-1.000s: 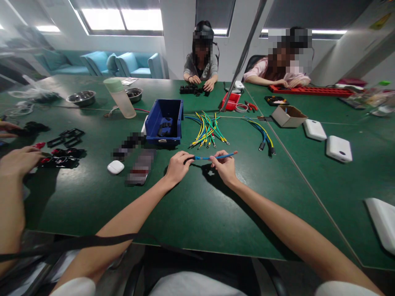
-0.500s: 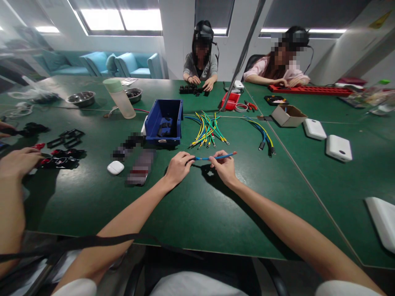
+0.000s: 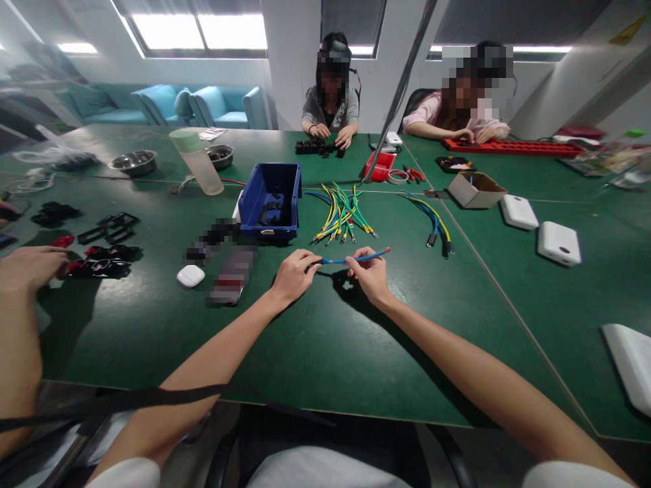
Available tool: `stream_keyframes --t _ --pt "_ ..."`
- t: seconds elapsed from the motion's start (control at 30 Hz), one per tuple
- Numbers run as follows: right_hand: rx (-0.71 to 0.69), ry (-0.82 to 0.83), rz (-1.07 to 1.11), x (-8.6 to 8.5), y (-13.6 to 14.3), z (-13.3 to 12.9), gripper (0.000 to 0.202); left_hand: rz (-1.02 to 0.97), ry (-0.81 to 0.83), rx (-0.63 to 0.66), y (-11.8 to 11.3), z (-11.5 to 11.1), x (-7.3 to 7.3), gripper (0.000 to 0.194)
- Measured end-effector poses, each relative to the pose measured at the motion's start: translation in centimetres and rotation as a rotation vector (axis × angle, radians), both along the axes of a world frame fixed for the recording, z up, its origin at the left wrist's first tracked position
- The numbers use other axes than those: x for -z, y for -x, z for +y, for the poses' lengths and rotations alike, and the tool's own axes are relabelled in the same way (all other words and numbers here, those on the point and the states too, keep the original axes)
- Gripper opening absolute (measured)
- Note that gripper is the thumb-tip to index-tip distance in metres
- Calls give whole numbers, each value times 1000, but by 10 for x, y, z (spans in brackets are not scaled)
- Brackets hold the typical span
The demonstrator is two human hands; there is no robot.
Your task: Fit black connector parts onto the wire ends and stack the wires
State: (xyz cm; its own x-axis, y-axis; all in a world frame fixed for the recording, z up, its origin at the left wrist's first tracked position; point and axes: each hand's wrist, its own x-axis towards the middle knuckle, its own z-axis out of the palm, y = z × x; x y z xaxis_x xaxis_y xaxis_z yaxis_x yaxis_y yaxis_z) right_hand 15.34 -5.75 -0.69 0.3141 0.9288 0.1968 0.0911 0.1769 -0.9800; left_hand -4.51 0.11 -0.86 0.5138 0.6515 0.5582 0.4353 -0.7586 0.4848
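A short blue wire (image 3: 367,256) with a reddish right tip is stretched between my hands just above the table. My left hand (image 3: 295,276) pinches a black piece at the wire's left end; the fingers hide most of that piece. Thumb and fingers of my right hand (image 3: 371,276) grip the wire along its middle. Beyond my hands lies a bundle of yellow, green and blue wires (image 3: 342,215) with metal lugs. To its right rest a few wires with black ends (image 3: 432,220). A blue bin (image 3: 269,232) holding small black parts stands behind my left hand.
Left of my hand lie a phone-like slab (image 3: 231,276) and a white earbud case (image 3: 190,276). A neighbour's hand (image 3: 35,268) is among black parts at far left. White boxes (image 3: 558,244) and an open carton (image 3: 475,193) stand right. Two people sit opposite.
My hands and the blue wire have hardly moved. At far left, the neighbour's farther hand has drawn back from the black parts.
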Motion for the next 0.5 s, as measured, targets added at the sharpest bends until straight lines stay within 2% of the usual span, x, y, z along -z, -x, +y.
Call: stream_keyframes --t 0.17,0.5 --pt "22 -26 -54 -3 6 -5 28 -22 18 11 1 2 0 17" --pt "-10 25 152 4 5 1 35 -61 48 37 0 2 -1 17"
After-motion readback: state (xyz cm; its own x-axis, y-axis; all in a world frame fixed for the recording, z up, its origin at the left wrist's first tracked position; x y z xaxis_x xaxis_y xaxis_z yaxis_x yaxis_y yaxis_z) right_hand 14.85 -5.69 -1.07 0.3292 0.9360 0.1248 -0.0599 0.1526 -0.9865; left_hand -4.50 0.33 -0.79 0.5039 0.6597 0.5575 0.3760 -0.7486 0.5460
